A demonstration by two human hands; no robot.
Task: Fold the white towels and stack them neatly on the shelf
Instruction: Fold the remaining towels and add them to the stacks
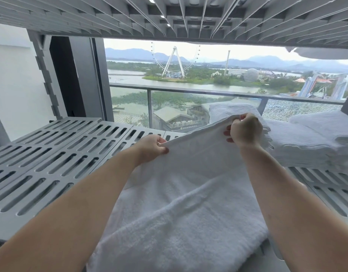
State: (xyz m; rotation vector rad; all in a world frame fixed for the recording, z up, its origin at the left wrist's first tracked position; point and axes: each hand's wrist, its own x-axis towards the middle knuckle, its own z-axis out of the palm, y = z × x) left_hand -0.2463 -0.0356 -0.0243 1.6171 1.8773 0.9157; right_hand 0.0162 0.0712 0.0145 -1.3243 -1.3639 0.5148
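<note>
Head view: a white towel (185, 203) lies spread on the grey slatted shelf (51, 163), its near end hanging toward the person and its far edge lifted off the slats. The left hand (151, 150) pinches that edge at its left corner, thumb pressed against fingers with cloth between them. The right hand (245, 130) is closed on the same edge further right and higher, fingers curled tight around the fabric. Holding both corners keeps the edge taut and straight, which looks like the start of a fold, so that the lifted edge can be carried across the towel and matched to another edge.

To the right of the towel, on the same shelf, sits a stack of folded towels (303, 150), with another folded pile (326, 124) behind it; the new towel probably belongs there once folded. The shelf left of the towel is bare slats. Behind the towel a window (169, 75) shows a ferris wheel.

No brand, label or writing can be read on the towels or shelf.
</note>
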